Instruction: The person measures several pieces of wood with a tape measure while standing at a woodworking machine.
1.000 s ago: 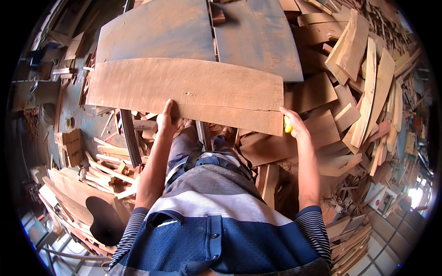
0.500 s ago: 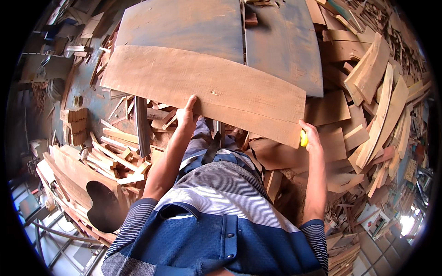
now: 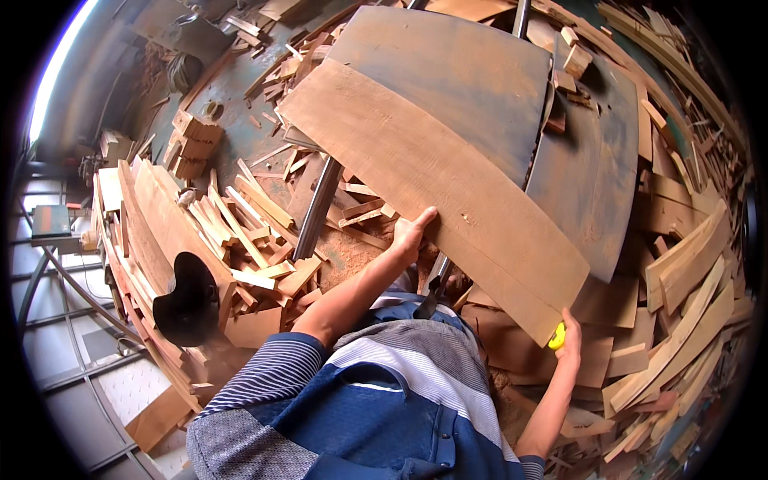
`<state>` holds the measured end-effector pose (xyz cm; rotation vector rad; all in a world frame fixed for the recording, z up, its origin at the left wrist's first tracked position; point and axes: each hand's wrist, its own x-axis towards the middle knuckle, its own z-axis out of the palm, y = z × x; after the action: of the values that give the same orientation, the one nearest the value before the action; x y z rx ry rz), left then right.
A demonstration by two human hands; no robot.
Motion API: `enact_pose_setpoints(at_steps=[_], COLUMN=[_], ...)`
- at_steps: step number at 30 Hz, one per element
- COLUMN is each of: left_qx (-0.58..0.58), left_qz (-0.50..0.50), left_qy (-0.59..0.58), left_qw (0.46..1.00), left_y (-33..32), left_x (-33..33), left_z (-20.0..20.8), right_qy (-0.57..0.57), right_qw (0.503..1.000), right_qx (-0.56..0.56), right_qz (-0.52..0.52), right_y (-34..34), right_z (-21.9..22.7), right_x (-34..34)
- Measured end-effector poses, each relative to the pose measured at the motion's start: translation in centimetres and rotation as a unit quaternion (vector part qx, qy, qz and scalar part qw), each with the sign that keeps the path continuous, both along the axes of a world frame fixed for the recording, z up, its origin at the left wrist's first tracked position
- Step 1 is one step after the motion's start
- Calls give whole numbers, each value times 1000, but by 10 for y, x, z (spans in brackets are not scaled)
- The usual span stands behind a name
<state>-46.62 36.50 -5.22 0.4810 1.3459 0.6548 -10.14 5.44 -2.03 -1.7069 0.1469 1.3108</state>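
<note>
We hold long brown wooden board, curved along far edge, across both grips; left hand clamped on near edge; right hand clamped on end, rounded yellow object at palm.

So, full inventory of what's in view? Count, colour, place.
wooden board: 1, light brown, between the hands
yellow object: 1, yellow, in the right hand, kind unclear
panels: 2, grey-blue with brown smears, beyond the board
small wood blocks: a few, brown, by the gap between panels
metal bars: at least 2, grey, below the board
offcuts: many, tan, left
block stack: 1, brown, floor at upper left
black curved object: 1, black, far left, kind unclear
planks: many, tan, right
shirt: 1, navy, white, grey, worn
left hand: 1, bare, board's near edge
right hand: 1, bare, board's right end
</note>
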Motion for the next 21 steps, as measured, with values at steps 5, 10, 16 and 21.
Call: enact_pose_setpoints(at_steps=[5,10,16,21], left_qx=[12,38,32,-12], left_qz=[11,40,21,2], left_qy=[5,0,10,24], left_qw=[1000,998,999,1000], left_y=[0,-1,1,3], left_x=[2,9,5,5], left_z=[-11,-3,-2,8], right_qy=[-13,-30,-31,-30], right_qw=[1000,999,1000,999], right_qx=[12,-15,-2,16], right_qz=[-5,-12,6,-11], right_y=[0,-4,-8,-7], right_z=[-2,-6,-13,-15], right_x=[0,6,7,4])
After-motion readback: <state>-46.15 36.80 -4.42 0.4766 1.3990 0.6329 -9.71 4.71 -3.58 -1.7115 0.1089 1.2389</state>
